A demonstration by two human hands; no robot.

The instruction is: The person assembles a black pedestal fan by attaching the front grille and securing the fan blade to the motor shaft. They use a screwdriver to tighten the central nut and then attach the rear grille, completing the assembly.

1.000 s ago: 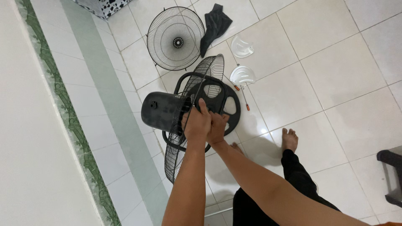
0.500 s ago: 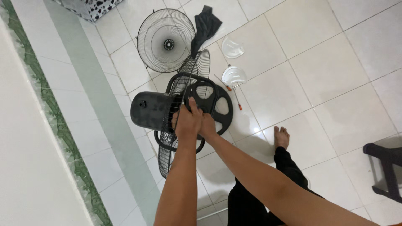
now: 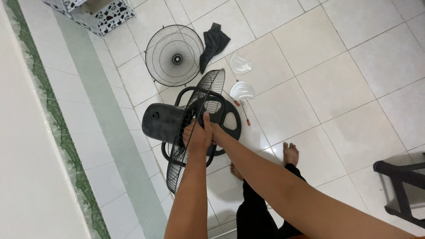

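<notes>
While your left hand (image 3: 197, 135) wraps its fingers around the wire fan guard (image 3: 195, 128) mounted upright at the black motor housing (image 3: 163, 123), your right hand (image 3: 217, 132) sits just behind it at the hub, its fingers hidden so you cannot tell their grip. Beyond lie a second grille (image 3: 174, 55), a dark cloth (image 3: 213, 42) and two white blades (image 3: 241, 77).

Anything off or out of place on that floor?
Yes: the fan is in pieces. Its motor housing lies on its side with one wire grille standing on edge, both hands, left hand and right hand, at it. The other grille, two white blades, a dark cloth and a screwdriver lie scattered on the tiles.
</notes>
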